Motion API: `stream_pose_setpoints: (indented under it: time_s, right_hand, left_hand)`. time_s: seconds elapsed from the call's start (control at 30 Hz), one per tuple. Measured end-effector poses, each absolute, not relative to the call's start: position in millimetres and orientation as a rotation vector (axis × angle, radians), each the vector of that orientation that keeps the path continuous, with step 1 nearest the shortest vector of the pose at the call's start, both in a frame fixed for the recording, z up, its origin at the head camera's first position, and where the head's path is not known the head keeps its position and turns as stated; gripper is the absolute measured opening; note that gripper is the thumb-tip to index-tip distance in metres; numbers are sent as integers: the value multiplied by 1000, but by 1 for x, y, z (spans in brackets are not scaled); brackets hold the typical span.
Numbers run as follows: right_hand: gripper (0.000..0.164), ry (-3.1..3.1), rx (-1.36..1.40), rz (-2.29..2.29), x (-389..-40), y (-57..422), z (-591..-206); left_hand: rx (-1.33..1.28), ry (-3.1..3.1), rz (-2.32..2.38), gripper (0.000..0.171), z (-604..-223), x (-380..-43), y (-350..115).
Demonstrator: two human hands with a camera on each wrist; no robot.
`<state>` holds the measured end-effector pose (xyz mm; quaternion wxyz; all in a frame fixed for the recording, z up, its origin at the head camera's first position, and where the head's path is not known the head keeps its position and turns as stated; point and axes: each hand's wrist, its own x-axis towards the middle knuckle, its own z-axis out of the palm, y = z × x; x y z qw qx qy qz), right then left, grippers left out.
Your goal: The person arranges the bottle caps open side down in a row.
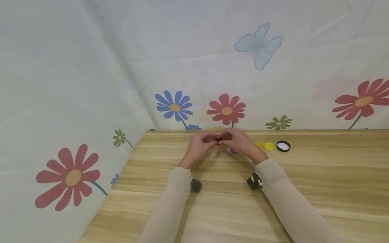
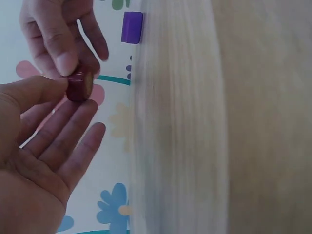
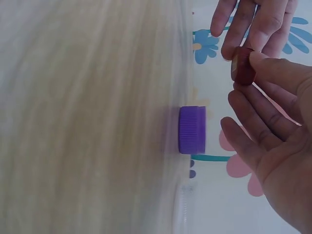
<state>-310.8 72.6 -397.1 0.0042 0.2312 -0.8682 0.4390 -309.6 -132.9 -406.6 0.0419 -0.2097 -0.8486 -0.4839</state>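
Both hands meet in midair above the far part of the table, with a small dark red cap (image 1: 218, 140) between their fingertips. My left hand (image 1: 199, 145) pinches one side of it with thumb and fingertips, its other fingers spread loosely in the left wrist view. From the opposite side my right hand (image 1: 240, 141) grips the same cap (image 3: 243, 67) between thumb and fingers. A tan face of the cap (image 2: 78, 87) shows in the left wrist view. Below the right hand, a purple ridged bottle cap (image 3: 192, 130) stands on the table.
Right of the hands, two yellow caps (image 1: 268, 146) lie side by side, with a black-rimmed lid (image 1: 278, 145), white inside, beyond them. A pale ridged piece (image 3: 184, 209) shows blurred in the right wrist view. A flower-printed cloth (image 1: 194, 77) hangs behind the wooden table (image 1: 225, 209).
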Motion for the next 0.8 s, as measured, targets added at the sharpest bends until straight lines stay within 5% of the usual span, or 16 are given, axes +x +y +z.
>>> stream_pose_setpoints:
  time_s: [0.8]
  right_hand:
    - [21, -2617, 754, 1448, -291, 74, -384]
  left_hand:
    - [-756, -2522, -1409, 25, -392, -289, -148]
